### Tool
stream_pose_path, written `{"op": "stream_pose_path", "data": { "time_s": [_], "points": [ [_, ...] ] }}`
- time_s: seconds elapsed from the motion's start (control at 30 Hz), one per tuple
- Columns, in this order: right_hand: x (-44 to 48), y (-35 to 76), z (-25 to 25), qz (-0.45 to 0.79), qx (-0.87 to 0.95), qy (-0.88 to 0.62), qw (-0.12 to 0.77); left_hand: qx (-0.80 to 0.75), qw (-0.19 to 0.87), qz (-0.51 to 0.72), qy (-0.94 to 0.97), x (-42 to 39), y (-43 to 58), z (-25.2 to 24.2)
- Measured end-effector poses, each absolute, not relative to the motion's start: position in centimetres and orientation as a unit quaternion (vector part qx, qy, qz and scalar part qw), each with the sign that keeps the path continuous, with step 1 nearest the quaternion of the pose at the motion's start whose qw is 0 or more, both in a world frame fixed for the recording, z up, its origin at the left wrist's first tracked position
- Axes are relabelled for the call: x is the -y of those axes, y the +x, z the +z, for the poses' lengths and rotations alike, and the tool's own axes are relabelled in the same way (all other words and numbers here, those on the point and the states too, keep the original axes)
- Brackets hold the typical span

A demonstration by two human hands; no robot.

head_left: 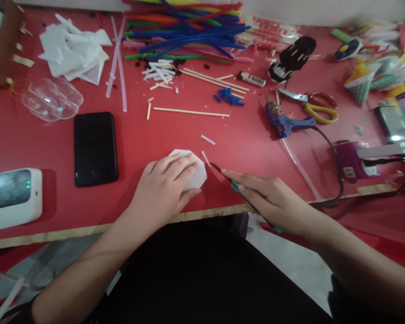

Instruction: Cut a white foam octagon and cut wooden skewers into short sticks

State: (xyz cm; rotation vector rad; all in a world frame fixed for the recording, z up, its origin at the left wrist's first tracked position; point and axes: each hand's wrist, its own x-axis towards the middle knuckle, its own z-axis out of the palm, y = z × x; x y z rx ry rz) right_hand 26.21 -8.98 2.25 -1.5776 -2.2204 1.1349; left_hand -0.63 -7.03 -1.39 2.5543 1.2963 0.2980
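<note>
My left hand (165, 182) lies flat with its fingers spread on a white many-sided piece of paper (199, 175), pressing it to the red table near the front edge. Closed around a green and black craft knife (235, 185), my right hand (273, 198) is to the right of the paper. The knife's dark tip points up and left, close to a thin white strip (205, 158) beside the paper's right edge. A second short white strip (208, 140) lies a little farther back. Part of the paper is hidden under my left fingers.
A black phone (96, 148) and a white device (17, 197) lie to the left. A blue glue gun (283, 118) and scissors (312, 104) are at right. Pipe cleaners (189, 31), white paper scraps (74, 49) and wooden sticks (191, 112) lie toward the back.
</note>
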Motion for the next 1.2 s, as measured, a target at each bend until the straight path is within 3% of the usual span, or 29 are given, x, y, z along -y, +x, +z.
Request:
{"op": "stream_pose_path", "data": {
  "time_s": [0.23, 0.3, 0.47, 0.6, 0.77, 1.2],
  "points": [
    [8.8, 26.8, 1.5, 0.305, 0.724, -0.599, 0.157, -0.498, 0.172, 0.196, 0.827, 5.8, -2.0, -0.4],
    [8.2, 27.0, 1.3, 0.248, 0.725, -0.624, 0.151, -0.501, 0.195, 0.212, 0.816, 5.3, -3.2, -0.2],
    [6.0, 27.6, 0.0, 0.043, 0.748, -0.655, 0.095, -0.414, 0.285, 0.100, 0.859, 5.2, -5.3, -0.8],
    [4.4, 27.6, -1.0, -0.017, 0.764, -0.642, 0.058, -0.411, 0.295, 0.112, 0.855, 5.2, -5.1, -1.5],
    [3.1, 25.2, -1.0, 0.011, 0.815, -0.570, 0.100, -0.469, 0.223, 0.182, 0.835, 4.8, -4.2, -1.8],
    [-1.2, 22.0, -1.0, 0.106, 0.812, -0.572, 0.050, -0.536, 0.136, 0.393, 0.735, 4.3, -3.5, -3.6]
  ]
}}
